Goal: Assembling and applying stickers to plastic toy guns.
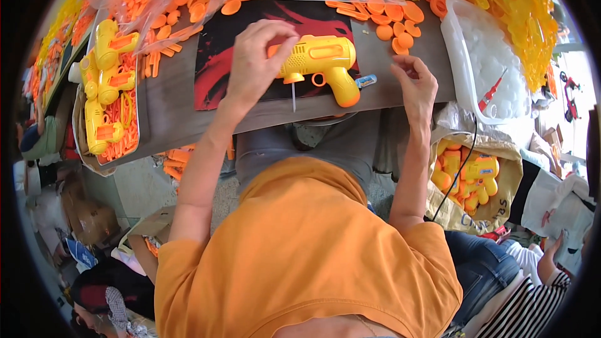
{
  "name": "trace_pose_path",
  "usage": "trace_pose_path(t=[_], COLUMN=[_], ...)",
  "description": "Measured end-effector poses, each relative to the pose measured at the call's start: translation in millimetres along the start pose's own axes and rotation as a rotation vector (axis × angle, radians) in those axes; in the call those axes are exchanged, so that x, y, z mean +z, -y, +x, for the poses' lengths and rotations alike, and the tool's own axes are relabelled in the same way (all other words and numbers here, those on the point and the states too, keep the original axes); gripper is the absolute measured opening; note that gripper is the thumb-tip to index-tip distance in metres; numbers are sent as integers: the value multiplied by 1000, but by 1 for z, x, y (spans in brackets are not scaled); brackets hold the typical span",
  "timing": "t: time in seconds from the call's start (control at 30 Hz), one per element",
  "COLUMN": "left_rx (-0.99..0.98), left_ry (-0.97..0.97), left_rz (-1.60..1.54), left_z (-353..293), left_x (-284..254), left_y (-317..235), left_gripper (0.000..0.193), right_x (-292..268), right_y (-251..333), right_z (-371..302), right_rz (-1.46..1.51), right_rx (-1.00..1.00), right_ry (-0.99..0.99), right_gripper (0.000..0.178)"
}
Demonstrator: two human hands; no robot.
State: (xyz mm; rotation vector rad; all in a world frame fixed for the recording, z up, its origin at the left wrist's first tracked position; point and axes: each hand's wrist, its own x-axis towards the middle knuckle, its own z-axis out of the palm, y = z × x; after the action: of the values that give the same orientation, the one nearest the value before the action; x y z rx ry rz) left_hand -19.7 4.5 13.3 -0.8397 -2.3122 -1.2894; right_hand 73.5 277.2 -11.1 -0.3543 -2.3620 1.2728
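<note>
A yellow toy gun (322, 56) lies on a black and red mat, its grip tipped in orange and pointing toward me. Below its front part a thin pale tube (293, 97) sticks out. My left hand (255, 59) is over the gun's front end and hides it; the fingers curl toward the thumb, and whether they touch the gun is unclear. To the right of the gun, my right hand (416, 87) is raised by the table edge with thumb and fingertips drawn together. Anything inside either pinch is hidden. Beside the grip is a small blue-and-white label (366, 81).
At left, a box (138, 126) holds yellow gun bodies and orange parts. Orange discs (400, 28) and bags of parts lie along the back. A white bin (460, 44) with a red screwdriver (493, 89) stands at right, above a sack (510, 191) of toy guns. People sit nearby.
</note>
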Motion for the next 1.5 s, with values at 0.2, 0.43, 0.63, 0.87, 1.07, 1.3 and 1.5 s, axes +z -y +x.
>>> trace_pose_path(t=[0.2,0.43,0.63,0.87,1.07,1.3,1.5], left_rx=[-66,23,53,129,119,-346,15], left_ry=[15,99,130,160,242,173,48], left_rz=[-54,38,41,-22,-182,-623,-39], left_z=[-12,-12,-16,-5,-1,-16,-8], left_x=[-6,9,11,22,21,8,10], left_y=[1,-16,-24,-41,-59,-55,-31], left_gripper=[9,9,11,19,29,22,25], right_x=[-14,8,-2,-13,10,33,23], right_y=[0,-1,-18,14,65,60,36], right_z=[-27,-28,-34,-42,-28,-29,-11], right_rz=[-498,-349,-334,95,16,430,647], right_rx=[-129,-304,-324,50,-307,-5,95], right_ry=[-100,123,109,-12,211,232,88], right_gripper=[22,27,23,11,10,13,8])
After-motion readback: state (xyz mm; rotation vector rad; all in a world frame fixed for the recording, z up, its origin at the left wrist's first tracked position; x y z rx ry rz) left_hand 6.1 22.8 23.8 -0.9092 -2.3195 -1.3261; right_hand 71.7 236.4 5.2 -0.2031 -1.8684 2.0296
